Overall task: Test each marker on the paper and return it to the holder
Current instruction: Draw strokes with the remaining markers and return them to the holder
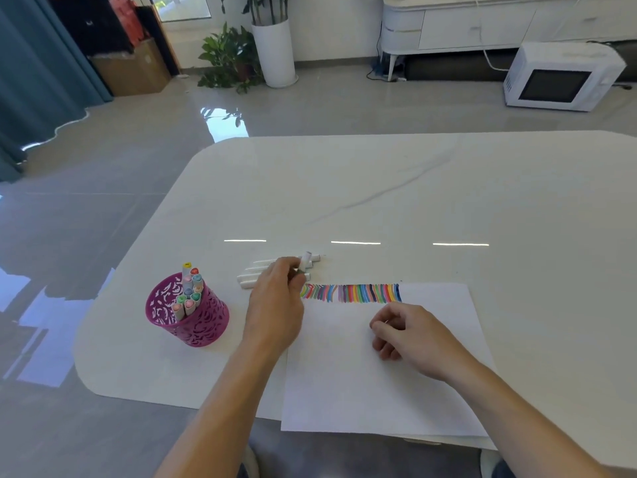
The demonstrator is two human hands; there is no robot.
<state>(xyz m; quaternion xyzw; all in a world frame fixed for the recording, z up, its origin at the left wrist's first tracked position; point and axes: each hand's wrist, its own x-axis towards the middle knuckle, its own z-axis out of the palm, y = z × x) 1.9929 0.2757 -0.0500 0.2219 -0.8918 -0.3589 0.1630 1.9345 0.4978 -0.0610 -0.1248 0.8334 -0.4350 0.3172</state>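
A white sheet of paper (pixel 362 374) lies on the table, with a row of several coloured test strokes (pixel 351 293) along its far edge. My left hand (pixel 275 305) pinches a white marker (pixel 305 262) and holds it upright over the paper's far left corner. Several more white markers (pixel 262 274) lie side by side on the table just behind that hand. A magenta cut-out holder (pixel 188 313) stands to the left with several capped markers in it. My right hand (pixel 406 334) rests on the paper with fingers loosely curled; whether it holds anything small is hidden.
The white marble table (pixel 413 201) stretches far and right. Its rounded left edge runs just beyond the holder. On the floor behind stand a white microwave (pixel 558 77), potted plants (pixel 241 56) and a cardboard box (pixel 131 67).
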